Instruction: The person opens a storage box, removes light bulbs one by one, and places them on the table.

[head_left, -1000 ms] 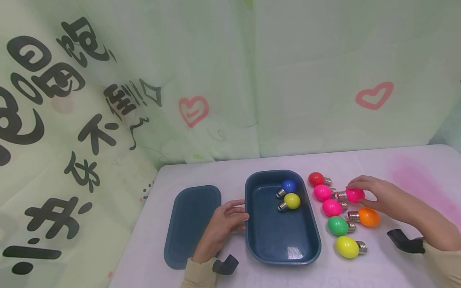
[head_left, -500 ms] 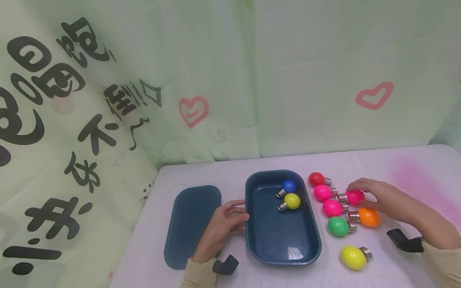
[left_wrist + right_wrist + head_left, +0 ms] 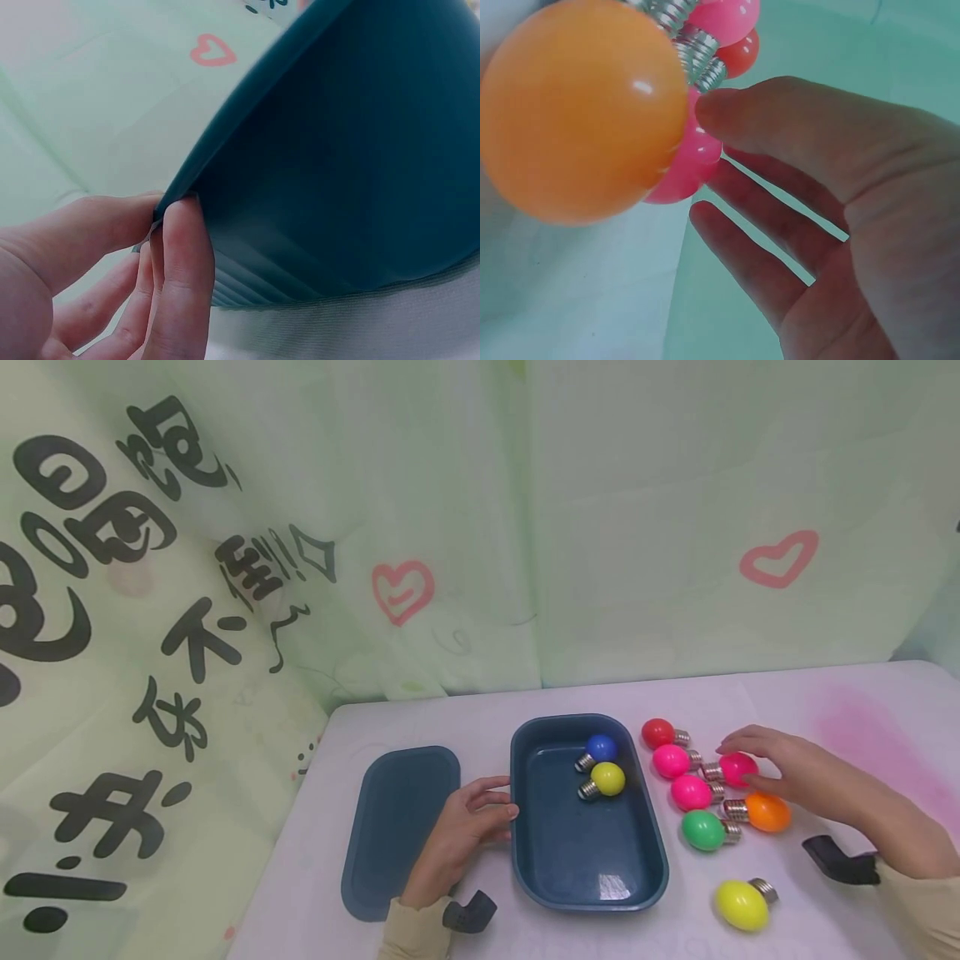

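Note:
At the left rim of the dark blue tray (image 3: 588, 906), my left hand (image 3: 455, 835) pinches the edge between thumb and fingers (image 3: 184, 247). My right hand (image 3: 802, 770) holds a pink light bulb (image 3: 739, 768) by its round end, thumb on the near side and fingers beyond. That bulb's silver screw base points left. In the right wrist view an orange bulb (image 3: 585, 112) partly covers the held pink one (image 3: 694, 161). A blue bulb (image 3: 602, 747) and a yellow bulb (image 3: 608, 778) lie inside the tray.
Right of the tray lie a red bulb (image 3: 657, 733), two more pink bulbs (image 3: 670, 762), a green bulb (image 3: 702, 830) and a separate yellow bulb (image 3: 741, 906). A flat blue lid (image 3: 397, 827) rests at left. Behind the table hangs a printed cloth (image 3: 637, 568).
The loose yellow bulb has rolled toward the front and right, away from the green one. My right hand and its pink bulb have shifted only slightly; the left hand stays put.

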The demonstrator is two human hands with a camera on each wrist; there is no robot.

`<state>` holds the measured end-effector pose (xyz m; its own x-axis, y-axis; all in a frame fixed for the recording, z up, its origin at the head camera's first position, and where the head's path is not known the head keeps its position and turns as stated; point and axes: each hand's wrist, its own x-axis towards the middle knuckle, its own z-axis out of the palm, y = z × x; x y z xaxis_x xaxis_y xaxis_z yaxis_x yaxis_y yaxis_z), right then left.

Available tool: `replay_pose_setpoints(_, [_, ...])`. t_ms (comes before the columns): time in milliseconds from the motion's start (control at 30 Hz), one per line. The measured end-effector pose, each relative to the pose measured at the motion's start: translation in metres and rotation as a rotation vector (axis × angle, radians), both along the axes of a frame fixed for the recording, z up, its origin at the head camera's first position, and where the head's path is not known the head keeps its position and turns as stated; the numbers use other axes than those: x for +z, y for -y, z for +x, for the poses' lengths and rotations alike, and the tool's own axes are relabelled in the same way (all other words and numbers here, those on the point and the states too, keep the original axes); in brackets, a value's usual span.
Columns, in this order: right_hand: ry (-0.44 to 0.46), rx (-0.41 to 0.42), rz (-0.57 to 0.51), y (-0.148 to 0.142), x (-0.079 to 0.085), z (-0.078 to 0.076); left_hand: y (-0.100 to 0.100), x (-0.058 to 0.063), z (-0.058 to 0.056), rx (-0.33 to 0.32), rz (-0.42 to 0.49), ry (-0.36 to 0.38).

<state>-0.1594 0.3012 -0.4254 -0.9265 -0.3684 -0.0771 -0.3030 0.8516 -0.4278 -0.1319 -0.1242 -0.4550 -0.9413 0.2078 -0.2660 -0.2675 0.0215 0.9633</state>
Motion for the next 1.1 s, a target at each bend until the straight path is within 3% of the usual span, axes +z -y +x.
replay_pose_setpoints(500, [0.018, 0.027, -0.081, 0.034, 0.016, 0.001, 0.001, -0.003, -0.001, -0.003, 0.016, -0.004])
replay_pose_setpoints(800, [-0.079, 0.123, -0.084, 0.063, 0.025, 0.004, 0.003, -0.003, -0.001, -0.001, 0.011, -0.003])
replay_pose_setpoints(1100, [-0.137, 0.139, -0.096, 0.086, 0.029, 0.008, 0.001, -0.001, 0.0, -0.001, -0.005, 0.004])
